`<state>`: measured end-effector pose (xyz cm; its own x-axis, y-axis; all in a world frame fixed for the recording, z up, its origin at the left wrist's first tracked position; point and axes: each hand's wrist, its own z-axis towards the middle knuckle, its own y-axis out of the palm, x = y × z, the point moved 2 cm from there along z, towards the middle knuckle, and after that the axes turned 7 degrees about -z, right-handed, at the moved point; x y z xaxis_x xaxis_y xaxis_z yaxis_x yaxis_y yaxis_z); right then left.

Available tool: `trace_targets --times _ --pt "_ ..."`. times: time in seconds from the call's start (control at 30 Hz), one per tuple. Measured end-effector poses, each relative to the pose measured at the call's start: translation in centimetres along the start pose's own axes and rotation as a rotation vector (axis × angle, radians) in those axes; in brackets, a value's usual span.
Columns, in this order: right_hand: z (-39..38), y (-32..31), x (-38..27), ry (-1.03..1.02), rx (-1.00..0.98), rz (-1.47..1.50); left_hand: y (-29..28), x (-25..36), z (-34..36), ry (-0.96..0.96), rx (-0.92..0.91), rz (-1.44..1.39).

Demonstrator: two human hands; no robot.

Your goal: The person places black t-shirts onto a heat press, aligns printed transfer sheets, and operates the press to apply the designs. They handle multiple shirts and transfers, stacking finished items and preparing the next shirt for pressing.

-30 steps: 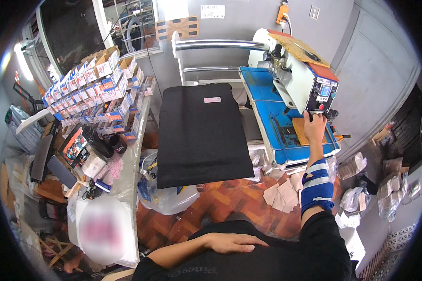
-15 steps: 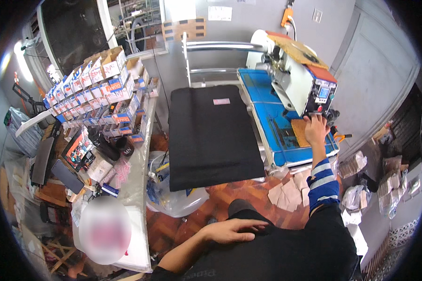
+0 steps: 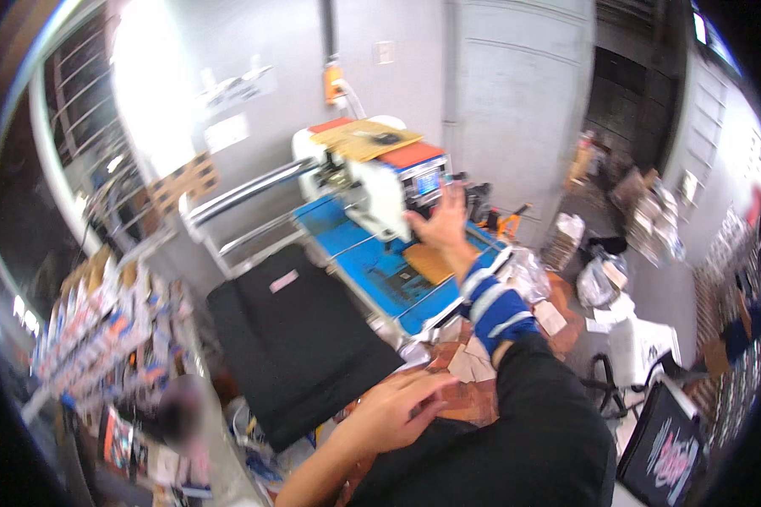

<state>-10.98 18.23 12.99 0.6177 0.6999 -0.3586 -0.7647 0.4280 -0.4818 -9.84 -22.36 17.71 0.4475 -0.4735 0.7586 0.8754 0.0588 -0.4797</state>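
My right hand (image 3: 444,221), fingers spread, is raised at the front of a white press machine's (image 3: 376,198) control panel (image 3: 424,182) with a small blue screen; whether it touches is unclear through blur. Below lie the blue bed (image 3: 397,300) and a tan pad (image 3: 427,264). A blue-and-white striped sleeve band wraps my right forearm. My left hand (image 3: 402,406), empty with loosely bent fingers apart, hovers low before my body, near a flat black padded platen (image 3: 300,342) bearing a pink label (image 3: 283,281).
Stacked small boxes (image 3: 101,338) crowd a table at left. A grey door (image 3: 516,84) stands behind the machine. Plastic bags (image 3: 600,280) and loose paper pieces (image 3: 550,317) cover floor at right. A dark board with pink lettering (image 3: 659,448) leans at lower right, by a black metal frame.
My view has swung right, shifting the scene leftward. My right hand has gone from gripping under the control box to spread fingers higher at its front. My left hand has lifted off my body.
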Motion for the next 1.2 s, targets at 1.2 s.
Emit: trace_targets --times 1.2 --pt "3.0 4.0 5.2 0.017 -0.006 0.144 -21.1 -34.7 -5.7 -0.47 0.899 0.732"
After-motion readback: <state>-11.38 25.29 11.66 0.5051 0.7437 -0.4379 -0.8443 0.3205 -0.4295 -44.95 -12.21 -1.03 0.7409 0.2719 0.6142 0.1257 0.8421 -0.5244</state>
